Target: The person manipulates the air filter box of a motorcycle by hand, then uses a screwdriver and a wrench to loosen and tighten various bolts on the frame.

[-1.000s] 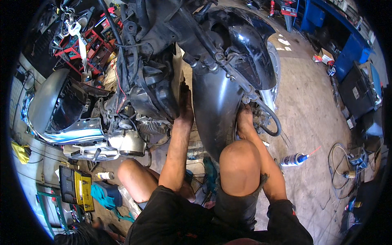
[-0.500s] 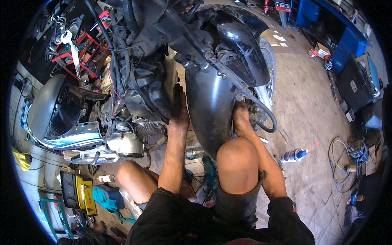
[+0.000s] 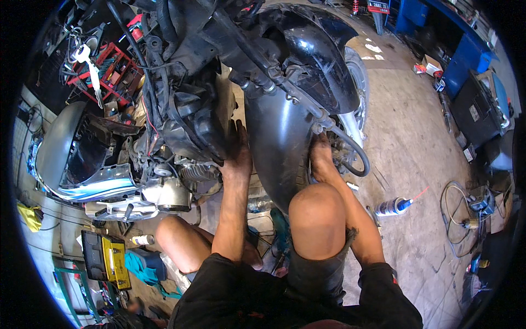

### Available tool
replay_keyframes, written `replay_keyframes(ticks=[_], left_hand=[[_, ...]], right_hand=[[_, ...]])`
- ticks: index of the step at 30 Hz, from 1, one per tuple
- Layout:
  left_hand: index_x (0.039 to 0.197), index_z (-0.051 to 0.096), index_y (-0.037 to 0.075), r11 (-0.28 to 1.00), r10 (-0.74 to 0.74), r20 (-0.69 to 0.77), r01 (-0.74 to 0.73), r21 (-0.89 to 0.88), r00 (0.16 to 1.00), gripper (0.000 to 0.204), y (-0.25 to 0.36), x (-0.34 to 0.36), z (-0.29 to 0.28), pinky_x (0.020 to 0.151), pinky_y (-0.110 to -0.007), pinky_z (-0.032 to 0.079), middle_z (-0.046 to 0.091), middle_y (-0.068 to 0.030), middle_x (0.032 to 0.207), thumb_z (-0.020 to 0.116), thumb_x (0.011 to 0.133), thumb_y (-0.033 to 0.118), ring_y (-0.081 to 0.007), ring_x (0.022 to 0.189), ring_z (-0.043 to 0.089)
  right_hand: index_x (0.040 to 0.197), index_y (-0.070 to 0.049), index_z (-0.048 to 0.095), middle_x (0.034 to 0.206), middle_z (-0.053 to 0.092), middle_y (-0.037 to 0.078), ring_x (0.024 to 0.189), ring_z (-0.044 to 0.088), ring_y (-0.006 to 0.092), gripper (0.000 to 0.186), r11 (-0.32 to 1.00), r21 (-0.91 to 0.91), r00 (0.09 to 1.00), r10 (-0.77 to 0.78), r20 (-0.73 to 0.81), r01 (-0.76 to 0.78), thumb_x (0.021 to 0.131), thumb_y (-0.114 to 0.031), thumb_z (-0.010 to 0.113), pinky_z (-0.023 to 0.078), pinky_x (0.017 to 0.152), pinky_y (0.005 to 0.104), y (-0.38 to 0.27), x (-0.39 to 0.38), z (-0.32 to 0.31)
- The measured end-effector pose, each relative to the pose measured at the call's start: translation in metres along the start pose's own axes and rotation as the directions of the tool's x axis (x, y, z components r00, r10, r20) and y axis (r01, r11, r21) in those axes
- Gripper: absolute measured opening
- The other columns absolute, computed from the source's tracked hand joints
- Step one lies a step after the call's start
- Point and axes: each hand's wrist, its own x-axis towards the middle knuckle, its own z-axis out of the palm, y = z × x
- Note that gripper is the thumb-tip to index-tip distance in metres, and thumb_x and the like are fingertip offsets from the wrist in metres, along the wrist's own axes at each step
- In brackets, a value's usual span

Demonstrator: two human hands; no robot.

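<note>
A partly stripped motor scooter stands before me, its black front fender between my arms. My left hand reaches up with fingers stretched out, in the gap between the fender and a black plastic body panel. Its palm side faces the panel, and the thumb is at the panel's lower edge. On the fender's right side, my right hand reaches in beside the front fork and a curved black hose. The right fingers are mostly hidden there, so whatever they touch does not show.
Left of my arms are the scooter's engine and seat. A spray can with a red straw lies on the floor at right. A yellow-and-black toolbox sits lower left; a red tool rack stands upper left, behind hanging keys.
The scooter's front end appears slightly further left in the picture. My left fingertips sit a little lower and look slightly more spread. My right hand stays beside the fork.
</note>
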Motion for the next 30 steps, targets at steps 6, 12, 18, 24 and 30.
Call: replay_keyframes(ticks=[6, 12, 18, 24, 30], left_hand=[[0.125, 0.050, 0.003, 0.991, 0.119, -0.135, -0.109, 0.076, 0.984, 0.037, -0.001, -0.001, -0.004, 0.106, -0.039, 0.028, 0.049, -0.0147, 0.129, 0.040, 0.096, 0.024, -0.0284, 0.122, 0.042], [0.131, 0.041, 0.003, 0.688, -0.134, -0.229, -0.076, -0.722, 0.964, 0.039, -0.010, -0.006, 0.007, 0.108, -0.036, 0.031, 0.046, -0.0154, 0.131, 0.046, 0.095, 0.017, -0.0227, 0.122, 0.043], [0.119, 0.058, 0.008, 0.960, -0.065, -0.206, 0.005, -0.281, 0.976, 0.032, 0.003, -0.001, -0.005, 0.100, -0.039, 0.035, 0.056, -0.0124, 0.124, 0.052, 0.090, 0.020, -0.0285, 0.115, 0.050], [0.123, 0.050, -0.002, 0.958, -0.200, -0.012, 0.193, -0.214, 0.980, 0.036, 0.007, -0.001, -0.023, 0.103, -0.032, 0.036, 0.049, -0.0194, 0.127, 0.046, 0.095, 0.020, -0.0261, 0.118, 0.048], [0.118, 0.060, 0.008, 0.491, -0.292, -0.168, -0.003, -0.871, 0.941, 0.032, -0.017, -0.010, 0.006, 0.097, -0.037, 0.038, 0.061, -0.0108, 0.116, 0.052, 0.089, 0.020, -0.0260, 0.113, 0.053]], right_hand=[[0.138, -0.001, 0.029, 0.131, 0.047, 0.014, 0.117, 0.048, 0.0238, 0.043, 0.997, -0.078, 1.000, -0.013, 0.005, 0.013, 0.097, -0.013, 0.028, 0.037, 0.100, 0.0318, 0.005, 0.008, -0.007], [0.138, -0.001, 0.029, 0.133, 0.045, 0.013, 0.119, 0.045, 0.0233, 0.043, 0.998, -0.059, 0.999, -0.034, 0.023, 0.035, 0.096, -0.012, 0.026, 0.036, 0.101, 0.0314, 0.011, 0.009, -0.005], [0.136, 0.000, 0.032, 0.132, 0.046, 0.013, 0.118, 0.046, 0.0233, 0.042, 0.984, -0.156, 0.996, -0.084, 0.028, 0.087, 0.097, -0.014, 0.028, 0.035, 0.101, 0.0317, 0.011, 0.010, -0.008], [0.137, -0.003, 0.034, 0.137, 0.040, 0.012, 0.128, 0.034, 0.0244, 0.043, 0.991, -0.096, 0.987, -0.075, 0.143, 0.089, 0.094, -0.010, 0.033, 0.025, 0.106, 0.0316, -0.001, 0.002, -0.009], [0.130, -0.004, 0.041, 0.126, 0.049, 0.011, 0.115, 0.044, 0.0206, 0.038, 0.987, -0.147, 0.992, -0.054, 0.117, 0.071, 0.097, -0.020, 0.032, 0.033, 0.097, 0.0297, 0.004, 0.000, -0.012]])
